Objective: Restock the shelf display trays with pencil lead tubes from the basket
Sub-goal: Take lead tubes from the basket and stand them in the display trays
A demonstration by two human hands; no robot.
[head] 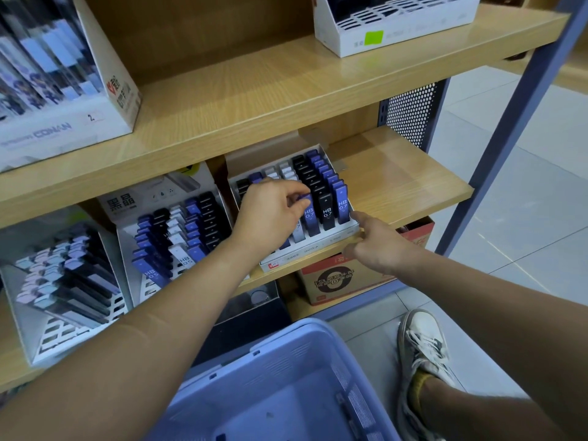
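A white display tray of HB 0.7 lead tubes in blue, black and white rows sits on the lower shelf. My left hand reaches over it and pinches the top of a blue lead tube standing in a front slot. My right hand grips the tray's front right corner, thumb on the rim. The light blue basket stands on the floor below; the part of its inside that shows is bare.
A second tray of HB 0.5 tubes and a third tray stand to the left. The wooden shelf above holds two boxes. A cardboard carton sits under the shelf. My shoe is beside the basket.
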